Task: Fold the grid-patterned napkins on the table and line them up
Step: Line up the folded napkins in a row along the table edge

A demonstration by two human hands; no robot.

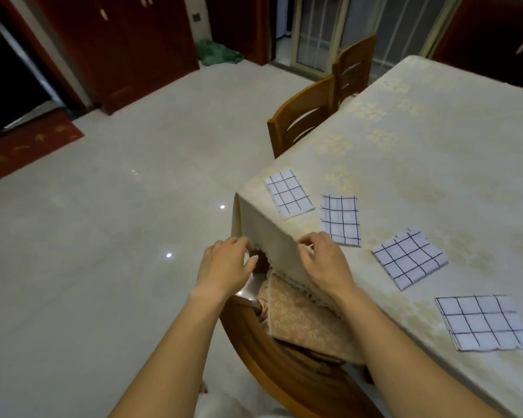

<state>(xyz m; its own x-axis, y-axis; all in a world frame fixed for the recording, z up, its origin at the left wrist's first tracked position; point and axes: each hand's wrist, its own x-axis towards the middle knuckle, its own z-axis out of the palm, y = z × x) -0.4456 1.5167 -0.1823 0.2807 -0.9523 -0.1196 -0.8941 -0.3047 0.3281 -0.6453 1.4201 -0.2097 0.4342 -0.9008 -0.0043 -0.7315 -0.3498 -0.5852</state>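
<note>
L hand point(227, 263) curled by the tablecloth point(269, 230) corner, grip can't tell. R hand point(323, 260) pinches the hanging hem. No napkin held. Four folded napkins point(483, 322) lie flat on the surface point(405, 161), apart, row crooked: square edges, even gaps. Thin grid cloth, flat rectangles.
</note>
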